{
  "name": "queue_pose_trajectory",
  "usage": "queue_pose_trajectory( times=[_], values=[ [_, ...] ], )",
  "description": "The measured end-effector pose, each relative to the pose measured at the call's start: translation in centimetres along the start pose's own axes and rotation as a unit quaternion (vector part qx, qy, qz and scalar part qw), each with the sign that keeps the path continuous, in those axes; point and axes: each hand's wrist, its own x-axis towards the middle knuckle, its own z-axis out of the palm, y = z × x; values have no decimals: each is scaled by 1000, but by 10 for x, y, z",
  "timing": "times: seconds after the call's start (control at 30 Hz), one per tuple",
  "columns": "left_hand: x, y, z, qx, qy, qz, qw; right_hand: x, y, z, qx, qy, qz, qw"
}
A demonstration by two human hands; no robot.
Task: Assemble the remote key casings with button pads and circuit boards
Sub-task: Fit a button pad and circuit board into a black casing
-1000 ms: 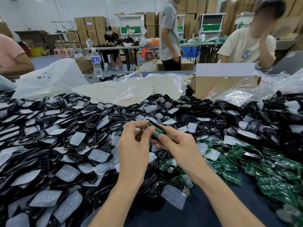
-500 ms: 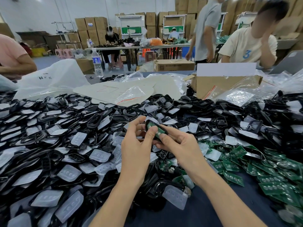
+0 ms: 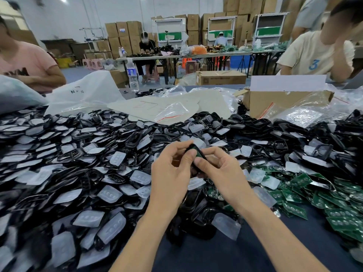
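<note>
Casing (image 3: 193, 147), one, black, with one green circuit board (image 3: 198, 152) showing inside it, is pinched between thumbs and fingers of the left hand (image 3: 170, 173) and right hand (image 3: 222, 171), above the dark counter (image 3: 196, 252). Around lie heaps of loose casings (image 3: 78, 154), clear button pads (image 3: 110, 193) and spare boards (image 3: 294, 181), too many to count.

A: Where's the held casing (image 3: 197, 154)?
B: Between the left hand (image 3: 170, 179) and right hand (image 3: 222, 173), over the bench's (image 3: 196, 254) middle.
A: Around them?
B: Heaped casings (image 3: 135, 137) and pads (image 3: 111, 194) left, ahead and beneath; the boards (image 3: 299, 180) lie right.
A: Behind the heap?
B: Some bags (image 3: 86, 95), with a bottle (image 3: 132, 75) beyond at left and a box (image 3: 284, 103) at right.
</note>
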Motion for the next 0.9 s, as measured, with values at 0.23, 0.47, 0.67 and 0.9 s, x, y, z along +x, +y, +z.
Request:
queue_pose_trajectory(
  times=[0.23,0.47,0.67,0.9],
  values=[
    [-4,17,-81,116,32,22,992,3,-6,76,-55,-67,-23,996],
    [-11,27,-150,190,70,23,979,2,-14,147,-90,-114,-11,989],
    [-9,30,-182,227,85,28,970,7,-20,179,-107,-124,0,986],
    [11,20,-235,338,128,9,932,21,-22,201,-20,-75,68,995]
  ],
)
